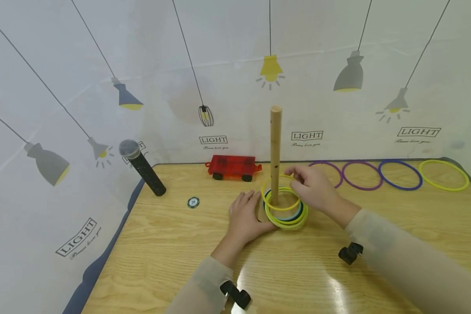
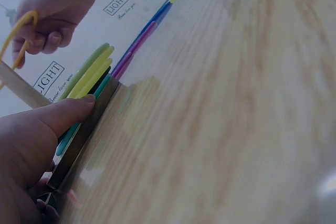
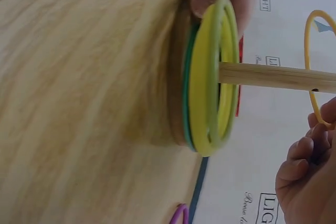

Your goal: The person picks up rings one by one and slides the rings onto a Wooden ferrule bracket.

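Observation:
An upright wooden peg (image 1: 275,152) rises from a flat wooden base (image 2: 89,135). Several rings, among them a yellow-green ring (image 3: 214,77) and a teal ring (image 3: 187,82), lie stacked round the foot of the peg. My left hand (image 1: 246,218) grips the base from the left, its thumb along the near edge beside the stack. Between thumb and fingers, my right hand (image 1: 312,187) pinches a thin yellow ring (image 1: 262,192). That ring encircles the peg above the stack, held by its right side.
Along the table's back edge lie a purple ring (image 1: 362,189), another purple ring, a blue ring (image 1: 400,189) and a yellow ring (image 1: 443,189). A red toy wagon (image 1: 233,165) stands behind the peg. To the left are a microphone (image 1: 145,170) and a poker chip (image 1: 193,202).

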Demonstrator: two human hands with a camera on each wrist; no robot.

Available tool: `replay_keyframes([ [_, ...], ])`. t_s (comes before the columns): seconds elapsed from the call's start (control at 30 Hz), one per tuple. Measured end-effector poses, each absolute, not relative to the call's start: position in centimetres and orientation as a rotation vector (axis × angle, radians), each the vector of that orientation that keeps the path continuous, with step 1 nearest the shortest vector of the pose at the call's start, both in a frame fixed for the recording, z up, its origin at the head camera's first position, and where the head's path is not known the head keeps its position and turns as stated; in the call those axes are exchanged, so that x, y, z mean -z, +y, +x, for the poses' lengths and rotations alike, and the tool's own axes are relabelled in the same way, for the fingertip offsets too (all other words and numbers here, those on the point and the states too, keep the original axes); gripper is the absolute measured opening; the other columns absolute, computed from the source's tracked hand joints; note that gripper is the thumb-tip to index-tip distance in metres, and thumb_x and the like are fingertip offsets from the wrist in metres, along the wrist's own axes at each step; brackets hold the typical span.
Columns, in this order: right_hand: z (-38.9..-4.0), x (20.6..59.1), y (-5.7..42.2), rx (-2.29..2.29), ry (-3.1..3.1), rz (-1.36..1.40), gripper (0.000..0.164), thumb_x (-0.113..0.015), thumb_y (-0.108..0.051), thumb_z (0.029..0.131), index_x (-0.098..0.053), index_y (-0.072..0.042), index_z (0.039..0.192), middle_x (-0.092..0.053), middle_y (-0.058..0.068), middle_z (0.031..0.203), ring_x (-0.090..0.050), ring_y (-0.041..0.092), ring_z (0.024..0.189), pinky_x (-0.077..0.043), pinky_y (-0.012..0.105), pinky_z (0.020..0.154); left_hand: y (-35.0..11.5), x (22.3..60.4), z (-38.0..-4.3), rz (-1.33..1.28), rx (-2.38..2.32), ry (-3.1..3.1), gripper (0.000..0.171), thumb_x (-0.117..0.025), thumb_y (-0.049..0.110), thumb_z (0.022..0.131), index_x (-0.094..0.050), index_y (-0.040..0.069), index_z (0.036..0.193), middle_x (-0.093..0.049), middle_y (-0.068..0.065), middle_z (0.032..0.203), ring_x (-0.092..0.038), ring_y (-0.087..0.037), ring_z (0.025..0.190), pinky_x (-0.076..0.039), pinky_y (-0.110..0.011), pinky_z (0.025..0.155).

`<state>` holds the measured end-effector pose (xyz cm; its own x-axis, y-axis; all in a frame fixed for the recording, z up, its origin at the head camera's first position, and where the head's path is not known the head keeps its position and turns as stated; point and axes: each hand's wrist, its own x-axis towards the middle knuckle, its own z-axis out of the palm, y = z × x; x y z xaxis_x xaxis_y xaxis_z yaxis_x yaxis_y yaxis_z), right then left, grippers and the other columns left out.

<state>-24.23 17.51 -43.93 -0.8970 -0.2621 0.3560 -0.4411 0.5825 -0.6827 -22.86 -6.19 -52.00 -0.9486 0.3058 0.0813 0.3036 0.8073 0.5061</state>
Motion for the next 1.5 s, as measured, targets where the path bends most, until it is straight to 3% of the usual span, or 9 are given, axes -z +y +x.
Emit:
replay_keyframes([
  [0.23,-24.2,45.8,18.0,-1.14,-2.636,0.615,0.025,-0.064,-0.005,0.088,-0.072,-0.005,0.112,-0.049,-0.004,0.068,-0.044,0.014,0.058,-0.039,0.031,0.055,-6.2,52.0,-22.9,0.512,-0.821,2.992,0.109,-0.09,0.066,0.073,-0.05,0.015,0.161,-0.046,-0.009,0.164,-0.03,-0.038,0.157,-0.023,-0.061,0.124],
  [0.97,-23.7,49.1,19.6,-1.078,-2.776,0.534,0.032,-0.075,-0.013,0.085,-0.073,-0.007,0.116,-0.05,-0.005,0.07,-0.045,0.012,0.06,-0.037,0.03,0.055,-6.1,52.2,-22.9,0.498,-0.811,2.997,0.109,-0.089,0.067,0.074,-0.049,0.016,0.161,-0.045,-0.009,0.165,-0.03,-0.037,0.157,-0.023,-0.061,0.124],
  [1.3,-22.8,49.3,22.1,-1.123,-2.793,0.325,0.026,-0.068,-0.02,0.098,-0.075,-0.008,0.12,-0.054,0.0,0.074,-0.049,0.018,0.064,-0.044,0.034,0.062,-5.9,52.3,-22.8,0.488,-0.842,2.977,0.11,-0.09,0.067,0.074,-0.048,0.017,0.163,-0.043,-0.008,0.166,-0.028,-0.036,0.158,-0.021,-0.061,0.125],
  [1.5,-22.7,50.3,26.6,-0.93,-2.738,0.164,0.021,-0.063,-0.02,0.098,-0.077,-0.011,0.112,-0.058,-0.001,0.077,-0.054,0.021,0.072,-0.045,0.039,0.067,-6.0,52.1,-22.8,0.497,-0.841,2.98,0.111,-0.091,0.066,0.073,-0.047,0.017,0.162,-0.043,-0.009,0.166,-0.028,-0.037,0.158,-0.02,-0.062,0.125],
])
